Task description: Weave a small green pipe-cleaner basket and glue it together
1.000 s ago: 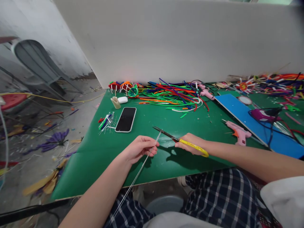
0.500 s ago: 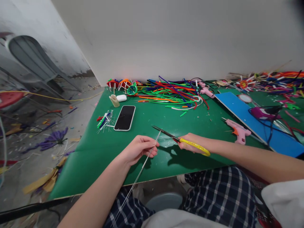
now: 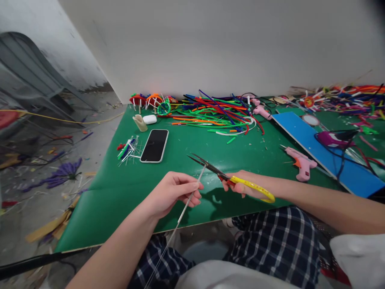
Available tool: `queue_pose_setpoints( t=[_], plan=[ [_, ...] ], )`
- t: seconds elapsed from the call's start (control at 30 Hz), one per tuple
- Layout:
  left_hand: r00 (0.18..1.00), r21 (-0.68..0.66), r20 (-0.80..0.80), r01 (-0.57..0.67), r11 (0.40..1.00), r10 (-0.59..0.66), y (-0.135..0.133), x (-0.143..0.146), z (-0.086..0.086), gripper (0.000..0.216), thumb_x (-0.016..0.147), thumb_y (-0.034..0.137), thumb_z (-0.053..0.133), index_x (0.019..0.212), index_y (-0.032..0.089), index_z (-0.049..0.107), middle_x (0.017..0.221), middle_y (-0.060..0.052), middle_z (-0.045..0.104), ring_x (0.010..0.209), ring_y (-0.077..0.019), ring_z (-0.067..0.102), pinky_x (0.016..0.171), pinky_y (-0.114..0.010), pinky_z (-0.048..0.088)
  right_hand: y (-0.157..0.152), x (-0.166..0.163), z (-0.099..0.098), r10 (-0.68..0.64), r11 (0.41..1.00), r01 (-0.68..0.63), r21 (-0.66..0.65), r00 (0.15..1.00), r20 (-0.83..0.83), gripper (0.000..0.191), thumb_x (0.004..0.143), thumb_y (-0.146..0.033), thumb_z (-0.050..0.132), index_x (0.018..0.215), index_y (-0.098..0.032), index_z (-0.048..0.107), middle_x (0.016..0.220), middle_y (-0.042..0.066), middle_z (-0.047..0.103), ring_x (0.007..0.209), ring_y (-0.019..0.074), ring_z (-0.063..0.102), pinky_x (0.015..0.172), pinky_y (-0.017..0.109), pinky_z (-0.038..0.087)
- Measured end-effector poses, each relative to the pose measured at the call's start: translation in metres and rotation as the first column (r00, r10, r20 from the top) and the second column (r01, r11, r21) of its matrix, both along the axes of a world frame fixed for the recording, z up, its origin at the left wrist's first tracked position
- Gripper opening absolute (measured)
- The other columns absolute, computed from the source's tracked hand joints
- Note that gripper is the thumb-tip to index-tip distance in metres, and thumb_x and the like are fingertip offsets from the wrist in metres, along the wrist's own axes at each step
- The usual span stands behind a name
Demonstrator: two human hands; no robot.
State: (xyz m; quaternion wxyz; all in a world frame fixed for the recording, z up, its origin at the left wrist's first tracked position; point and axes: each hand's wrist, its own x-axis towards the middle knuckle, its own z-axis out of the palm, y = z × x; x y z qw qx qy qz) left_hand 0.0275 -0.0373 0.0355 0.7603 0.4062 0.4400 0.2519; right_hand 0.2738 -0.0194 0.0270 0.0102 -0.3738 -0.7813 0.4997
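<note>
My left hand [image 3: 174,192] is closed in a pinch on a long thin white stick [image 3: 189,199] that runs from below the table edge up to the scissor blades. My right hand [image 3: 240,184] grips yellow-handled scissors [image 3: 237,181]. The dark blades are slightly apart and the tip of the stick lies between them, above the green table [image 3: 120,188].
A black phone [image 3: 154,145], a white earbud case [image 3: 149,119] and a small bundle of cut pieces [image 3: 128,148] lie at the left. A pile of coloured strips [image 3: 216,116] fills the back. A pink glue gun [image 3: 299,162] and a blue board [image 3: 315,150] are at the right.
The scissor blades have opened a little around the tip of the stick. Both hands have stayed in nearly the same spot while the view shifted slightly.
</note>
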Motion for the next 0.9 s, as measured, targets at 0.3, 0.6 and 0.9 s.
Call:
queue_pose_setpoints(
  t=[0.3, 0.6, 0.9],
  plan=[
    [1.0, -0.016, -0.004, -0.024, 1.0, 0.024, -0.001, 0.001, 0.001, 0.018, 0.066, 0.026, 0.065, 0.073, 0.009, 0.065, 0.056, -0.004, 0.063, 0.048, -0.0105, 0.058, 0.046, -0.019, 0.047, -0.004, -0.016, 0.017, -0.136, 0.955, 0.058, 0.291, 0.957, 0.256, 0.049, 0.079, -0.059, 0.03, 0.064, -0.016, 0.049, 0.054, 0.0, 0.048, 0.048, 0.01, 0.045, 0.046, 0.02, 0.03],
    [1.0, -0.061, 0.011, -0.027, 0.998, 0.028, 0.004, -0.001, -0.009, 0.019, 0.066, 0.026, 0.066, 0.074, 0.009, 0.065, 0.056, -0.005, 0.063, 0.047, -0.0094, 0.057, 0.044, -0.018, 0.046, -0.004, -0.018, 0.01, -0.172, 0.954, 0.092, 0.287, 0.948, 0.269, 0.047, 0.08, -0.055, 0.032, 0.058, -0.016, 0.048, 0.05, -0.001, 0.047, 0.046, 0.0088, 0.042, 0.046, 0.02, 0.027],
    [1.0, -0.035, -0.015, -0.015, 0.999, 0.014, 0.003, -0.003, -0.01, 0.021, 0.066, 0.029, 0.066, 0.075, 0.009, 0.065, 0.057, -0.005, 0.063, 0.048, -0.0103, 0.058, 0.046, -0.018, 0.047, 0.009, -0.006, -0.005, -0.387, 0.919, 0.363, 0.154, 0.904, 0.179, 0.043, 0.076, -0.055, 0.036, 0.058, -0.017, 0.043, 0.044, -0.005, 0.04, 0.033, 0.0066, 0.038, 0.037, 0.019, 0.026]
  ],
)
